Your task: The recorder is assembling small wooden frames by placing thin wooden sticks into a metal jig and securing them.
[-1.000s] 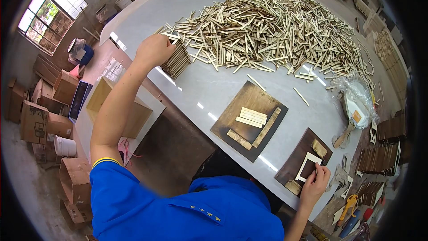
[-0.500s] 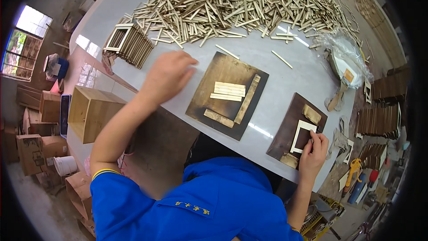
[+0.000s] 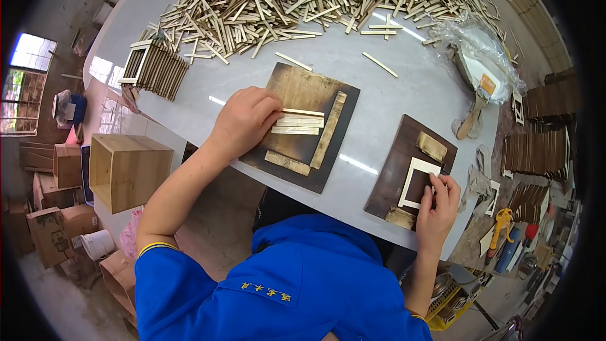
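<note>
My left hand (image 3: 247, 120) has its fingers closed at the left end of the uppermost of several pale wooden strips (image 3: 297, 130). They lie side by side on a dark, scorched board (image 3: 303, 85), which has a long wooden bar (image 3: 329, 132) on its right and a short one (image 3: 287, 162) at its near edge. My right hand (image 3: 439, 208) pinches the right side of a small pale wooden frame (image 3: 410, 184). That frame rests on a second dark board (image 3: 386, 183), between two wooden blocks (image 3: 432, 147); the fingertips partly hide its right side.
A large heap of loose strips (image 3: 303, 0) covers the far table. A row of finished-looking frames (image 3: 151, 69) stands at far left. A plastic-wrapped white container (image 3: 483, 76) and brush (image 3: 470, 120) lie at right. An open wooden box (image 3: 129, 170) stands left.
My left hand has come down and right onto the strips, closing on the top one. My right hand stays at the frame. The whole view has shifted slightly.
</note>
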A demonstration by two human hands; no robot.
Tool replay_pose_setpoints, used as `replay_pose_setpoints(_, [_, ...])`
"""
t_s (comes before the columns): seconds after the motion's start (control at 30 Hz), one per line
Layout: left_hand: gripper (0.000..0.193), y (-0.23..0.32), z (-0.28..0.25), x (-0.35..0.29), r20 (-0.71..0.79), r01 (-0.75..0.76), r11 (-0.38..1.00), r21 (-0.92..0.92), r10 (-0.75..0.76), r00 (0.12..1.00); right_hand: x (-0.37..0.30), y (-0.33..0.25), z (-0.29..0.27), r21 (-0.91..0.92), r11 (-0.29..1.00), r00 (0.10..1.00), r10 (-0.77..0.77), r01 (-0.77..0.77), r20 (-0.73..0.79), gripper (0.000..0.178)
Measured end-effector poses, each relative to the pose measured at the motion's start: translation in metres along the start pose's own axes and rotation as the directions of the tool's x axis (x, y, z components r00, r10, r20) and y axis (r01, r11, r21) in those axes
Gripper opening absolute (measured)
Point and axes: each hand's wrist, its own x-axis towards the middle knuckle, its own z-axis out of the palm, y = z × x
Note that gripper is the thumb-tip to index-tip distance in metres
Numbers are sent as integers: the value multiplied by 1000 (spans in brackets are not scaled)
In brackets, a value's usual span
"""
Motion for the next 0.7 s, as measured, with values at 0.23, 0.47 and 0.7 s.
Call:
replay_pose_setpoints(0.23, [16,7,-2,0,-2,25,999,-21,-25,1000,-7,10,-13,194,976,989,70,-95,129,31])
replay_pose_setpoints(0.47, [12,16,3,7,-25,425,776,-466,-492,870,-7,21,-14,162,984,987,-92,69,134,35])
replay_pose_setpoints(0.7, [18,87,33,30,-134,159,869,-468,-248,960,-13,21,-10,119,991,994,-77,67,78,34])
